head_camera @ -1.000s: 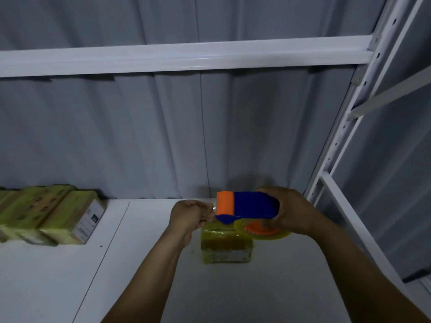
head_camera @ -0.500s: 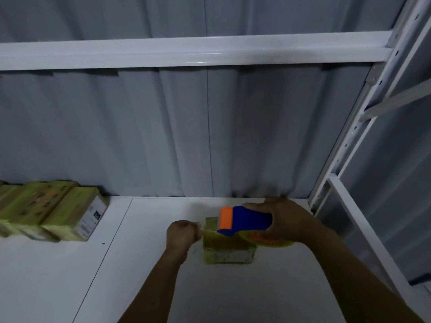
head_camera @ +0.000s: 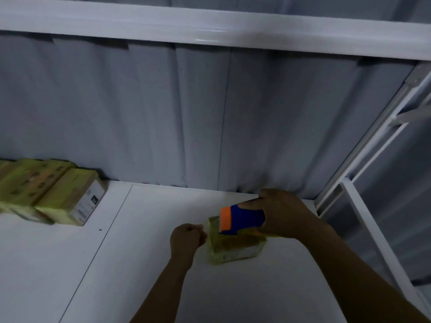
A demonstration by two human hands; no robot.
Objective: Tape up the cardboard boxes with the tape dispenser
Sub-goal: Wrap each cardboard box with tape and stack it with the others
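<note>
Several taped boxes (head_camera: 35, 190), wrapped in yellowish tape, stand in a row at nine o'clock of the view, against the back of the white shelf (head_camera: 70, 264). The one at the row's right end carries a white label (head_camera: 89, 202) on the side facing the camera. A dark seam in the shelf runs from the back edge toward seven o'clock, between that row and the arms.

At about six o'clock the left hand (head_camera: 187, 238) hovers over the shelf with its fingers curled into a fist, just beside the left edge of a small cardboard box (head_camera: 235, 251), at the box's nine o'clock. Whether the fist pinches a tape end cannot be told; the picture is too dim and soft there.

This box sits flat on the shelf, well apart from the row, and its top and sides look glossy and yellowish. Over its top, toward its twelve o'clock, is the tape dispenser (head_camera: 242, 219), blue with an orange front end that points left at the fist. The right hand (head_camera: 285, 215) grips the dispenser from the right, fingers wrapped over its top and thumb side low.

Behind hangs a pleated grey curtain (head_camera: 198, 117). A white beam (head_camera: 210, 26) crosses at twelve o'clock, and a white rack upright (head_camera: 373, 145) slants at three o'clock.
</note>
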